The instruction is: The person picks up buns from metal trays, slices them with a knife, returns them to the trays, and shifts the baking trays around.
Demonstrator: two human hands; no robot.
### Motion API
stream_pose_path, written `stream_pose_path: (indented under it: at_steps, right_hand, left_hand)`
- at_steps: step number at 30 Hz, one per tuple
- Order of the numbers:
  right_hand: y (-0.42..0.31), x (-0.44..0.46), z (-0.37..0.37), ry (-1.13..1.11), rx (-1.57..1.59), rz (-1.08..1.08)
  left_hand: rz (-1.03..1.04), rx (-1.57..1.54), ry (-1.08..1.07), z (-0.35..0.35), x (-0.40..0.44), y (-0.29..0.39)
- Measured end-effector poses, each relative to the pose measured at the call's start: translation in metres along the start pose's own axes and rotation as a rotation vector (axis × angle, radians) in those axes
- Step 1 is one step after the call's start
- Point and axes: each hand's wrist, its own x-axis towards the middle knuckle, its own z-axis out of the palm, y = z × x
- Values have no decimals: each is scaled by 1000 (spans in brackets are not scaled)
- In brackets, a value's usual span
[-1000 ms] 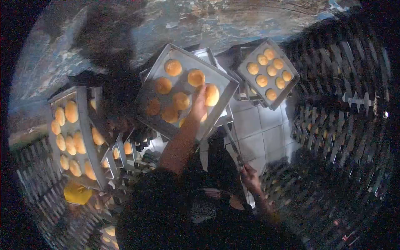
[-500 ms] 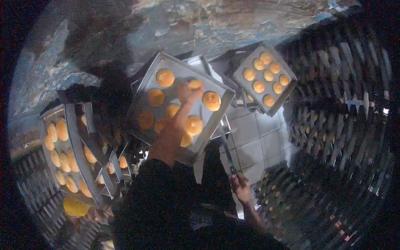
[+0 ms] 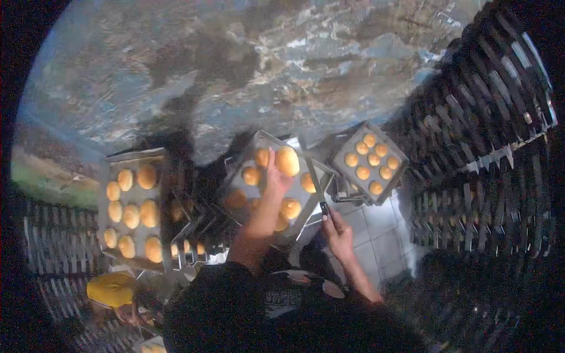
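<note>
From afar, I view the middle tray (image 3: 266, 140) of buns, with the left tray (image 3: 128, 163) to its left and a smaller-looking right tray (image 3: 366, 129) beyond its right side. My right hand (image 3: 339, 236) is closed on a knife (image 3: 325, 209), its blade now raised across the middle tray's right edge. My left hand (image 3: 276, 181) clasps a bun (image 3: 287, 160) above that tray; both hands are occupied. The bun looks round, golden and smooth.

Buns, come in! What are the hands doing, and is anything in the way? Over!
Left hand: holding bun over middle tray. Right hand: gripping knife. Nothing visible between blade and bun. Over.
</note>
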Motion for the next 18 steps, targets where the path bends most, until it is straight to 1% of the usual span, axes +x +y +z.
stream_pose_path:
  at_steps: [3, 5, 7, 11, 13, 14, 16, 18]
  right_hand:
    - [-41, -10, 5, -43, -11, -99]
    - [-42, -13, 8, -44, -39, -164]
    - [-44, -17, 10, -41, -71, -224]
    - [-61, -31, 4, -22, -101, -200]
    - [-67, -32, 1, -10, -136, -172]
    - [-69, -29, 0, -3, -166, -151]
    - [-74, -14, -2, 12, -191, -119]
    - [-75, 2, -4, 11, -211, -200]
  left_hand:
    - [89, -1, -27, 30, -16, 15]
    - [97, -20, -28, 41, -21, 24]
    - [86, -22, -176, 48, -25, 33]
    - [89, -35, -152, 56, -29, 37]
    - [22, 0, -237, 54, -32, 35]
    - [13, 3, -239, 53, -34, 27]
    - [-10, 110, -235, 51, -39, 8]
    - [-26, 87, -220, 55, -45, 1]
